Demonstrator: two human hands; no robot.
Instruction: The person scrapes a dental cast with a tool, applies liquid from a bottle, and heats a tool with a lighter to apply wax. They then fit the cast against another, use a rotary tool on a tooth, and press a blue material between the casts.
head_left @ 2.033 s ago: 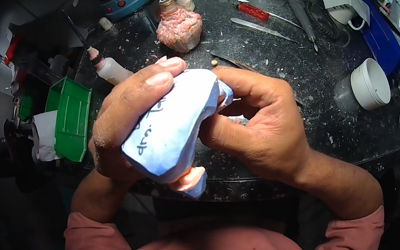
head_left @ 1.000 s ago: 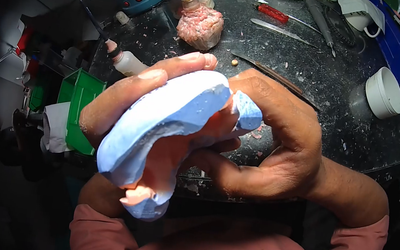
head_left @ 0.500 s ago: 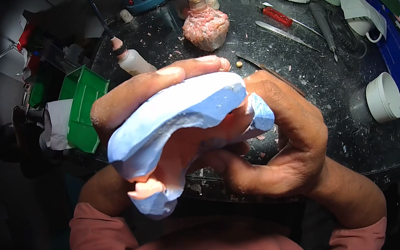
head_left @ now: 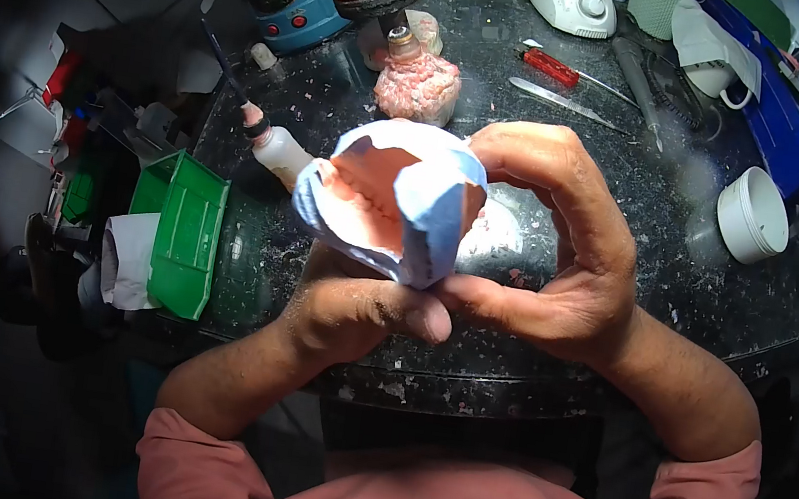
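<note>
A blue plaster dental cast (head_left: pixel 432 216) is held up over the bench, with a pink layer (head_left: pixel 388 169) lining its hollow and what look like teeth along it. From below and the left, my left hand (head_left: pixel 346 313) grips the cast, its thumb along the near edge; the other fingers are mostly hidden behind it. My right hand (head_left: pixel 584 264) curves round the right side, forefinger at the upper rim and thumb at the lower edge. Beyond the cast stands a lump of pink-and-white material (head_left: pixel 419 89) around a metal neck.
On the left are a green bin (head_left: pixel 187 242) and a white bottle (head_left: pixel 281 151) with a brush. Behind lies a blue machine (head_left: pixel 299 19). A red-handled screwdriver (head_left: pixel 550 67), a knife blade (head_left: pixel 565 103), a grey handpiece (head_left: pixel 638 84) and a white tub (head_left: pixel 755 218) sit rightward.
The cast has turned and tilted so its pink hollow shows, and it is farther from the camera. My left hand has shifted from its outer side to below it.
</note>
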